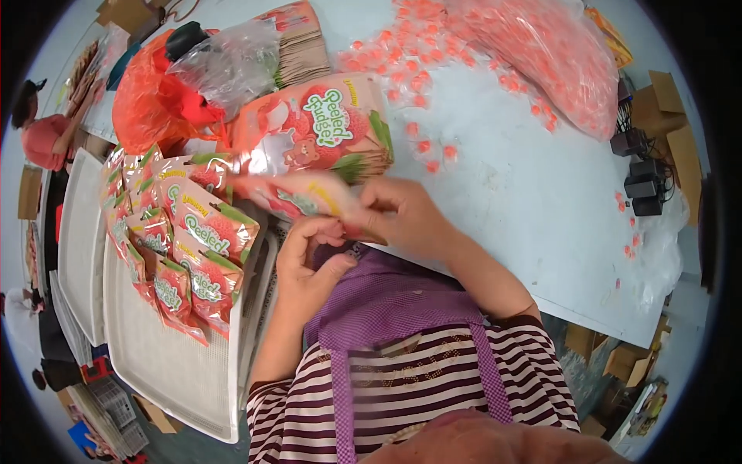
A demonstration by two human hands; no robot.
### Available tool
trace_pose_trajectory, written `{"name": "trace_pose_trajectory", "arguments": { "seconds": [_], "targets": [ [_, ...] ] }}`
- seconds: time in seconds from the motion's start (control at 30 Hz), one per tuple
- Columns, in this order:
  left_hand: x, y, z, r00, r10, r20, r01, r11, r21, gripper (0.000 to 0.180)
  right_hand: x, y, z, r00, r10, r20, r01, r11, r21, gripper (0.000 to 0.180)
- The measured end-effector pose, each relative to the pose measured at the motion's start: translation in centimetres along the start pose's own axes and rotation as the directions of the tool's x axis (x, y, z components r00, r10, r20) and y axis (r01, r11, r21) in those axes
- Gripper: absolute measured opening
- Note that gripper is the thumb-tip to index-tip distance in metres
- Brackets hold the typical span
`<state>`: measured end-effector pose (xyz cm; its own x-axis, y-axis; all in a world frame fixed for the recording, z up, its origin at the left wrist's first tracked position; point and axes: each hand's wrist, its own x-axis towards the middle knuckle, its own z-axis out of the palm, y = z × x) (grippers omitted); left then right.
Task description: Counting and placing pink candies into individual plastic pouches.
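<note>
**Two hands on one snack pouch at the table edge**

Two hands meet over a pink snack pouch point(297, 195), blurred, lying across the near edge of the pale table point(525, 201). The right hand point(406, 213) pinches the pouch's right end, fingers closed on it. The left hand point(309, 255) sits just below, fingers curled and thumb out; whether it grips the pouch or only touches it, I cannot tell.

Behind the pouch lies a stack of flat pouches point(321, 127) of the same print. To the left, a white tray point(178, 371) carries a row of filled pouches point(189, 247) leaning one on another. Loose pink candies point(421, 85) are scattered farther back, beside a big clear bag of them point(541, 46).

My read: this pouch is being handled between stack and tray. Setting it down calls for a steady hold and a slot beside the leaning row.
</note>
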<state>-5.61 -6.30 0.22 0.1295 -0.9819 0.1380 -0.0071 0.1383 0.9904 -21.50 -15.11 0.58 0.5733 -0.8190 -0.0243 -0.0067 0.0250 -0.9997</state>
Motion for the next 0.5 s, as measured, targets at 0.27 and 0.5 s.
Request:
{"name": "trace_pose_trajectory", "arguments": {
  "seconds": [0.27,0.5],
  "targets": [
    [0.2,0.8,1.2,0.993,0.051,0.106,-0.097,0.868,0.486,0.022,-1.5,0.8,0.5,0.990,0.095,0.105,-0.119,0.960,0.253,0.024],
    [1.0,0.8,-0.8,0.995,0.044,-0.086,-0.028,0.984,0.177,0.015,-2.0,2.6,-1.6,0.995,-0.096,-0.028,0.097,0.993,0.065,0.026]
  ]
}}
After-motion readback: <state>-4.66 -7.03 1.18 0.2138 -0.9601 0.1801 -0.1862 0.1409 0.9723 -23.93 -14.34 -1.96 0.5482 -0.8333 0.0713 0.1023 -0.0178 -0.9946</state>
